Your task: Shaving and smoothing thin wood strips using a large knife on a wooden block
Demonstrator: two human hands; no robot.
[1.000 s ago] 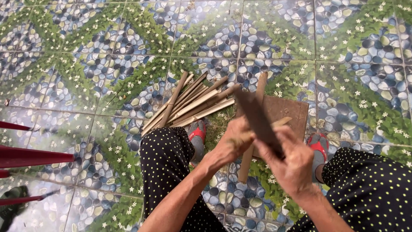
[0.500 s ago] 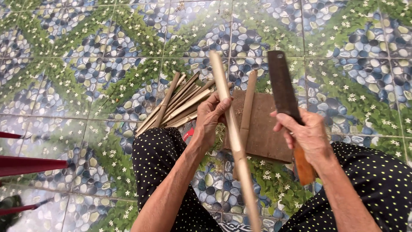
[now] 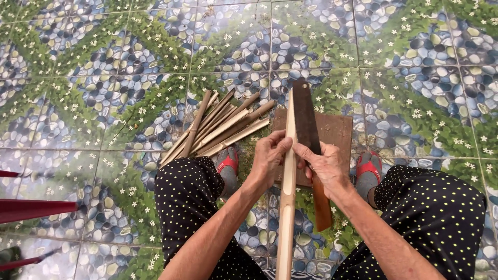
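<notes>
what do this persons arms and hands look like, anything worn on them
Both forearms are bare, with no sleeves in view. The left hand and right hand wear no gloves, and no rings, watch or bracelet can be seen. The arms are lean, the hands creased at the knuckles. The only clothing nearby is black trousers with small white dots.

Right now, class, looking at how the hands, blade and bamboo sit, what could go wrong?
1. The left hand grips the bamboo strip right beside the knife; a slip could cut its fingers.
2. The blade points toward the feet in red sandals, so an overshoot might strike them.
</notes>
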